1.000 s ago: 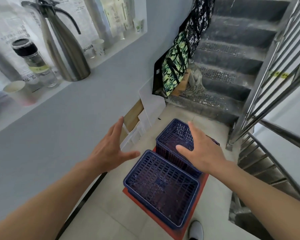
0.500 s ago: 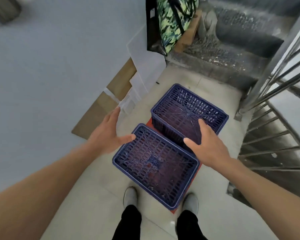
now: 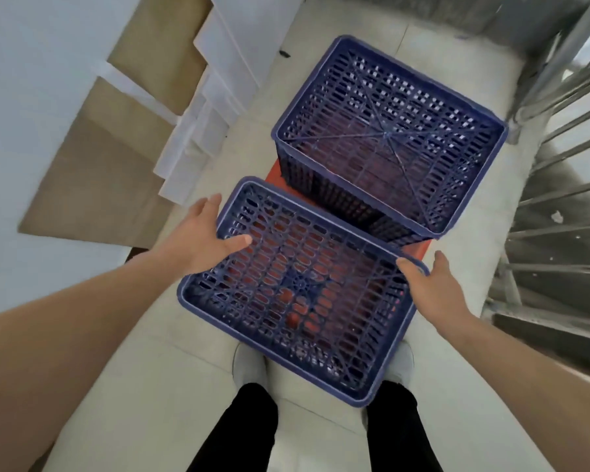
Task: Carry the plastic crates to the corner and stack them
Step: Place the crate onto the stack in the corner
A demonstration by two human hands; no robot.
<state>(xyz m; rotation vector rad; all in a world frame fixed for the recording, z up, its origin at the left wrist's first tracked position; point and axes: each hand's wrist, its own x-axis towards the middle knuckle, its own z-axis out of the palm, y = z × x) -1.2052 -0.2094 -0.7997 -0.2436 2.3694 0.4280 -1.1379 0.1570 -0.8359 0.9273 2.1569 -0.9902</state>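
Item: near blue crate (image 3: 293, 294), lying between the two hands, directly ahead of the person's shoes and resting on a red base (image 3: 418, 251).

Left hand (image 3: 206, 238): open, thumb lying over the left rim, fingers reaching down outside it; grip not yet closing.

Right hand (image 3: 430, 286): open, thumb touching the right rim, palm just outside it.

Step, as judged: taking hold for the lift. Next move is calling for both hands closing on opposite rims and raising level.

Far blue crate (image 3: 389, 131): sitting beyond both hands, nearly touching the near one.

Clearance: stair railing (image 3: 559, 97) standing close beyond the right hand; leaning boards (image 3: 198, 131) beyond the left; open floor (image 3: 157, 386) lying behind the left wrist.
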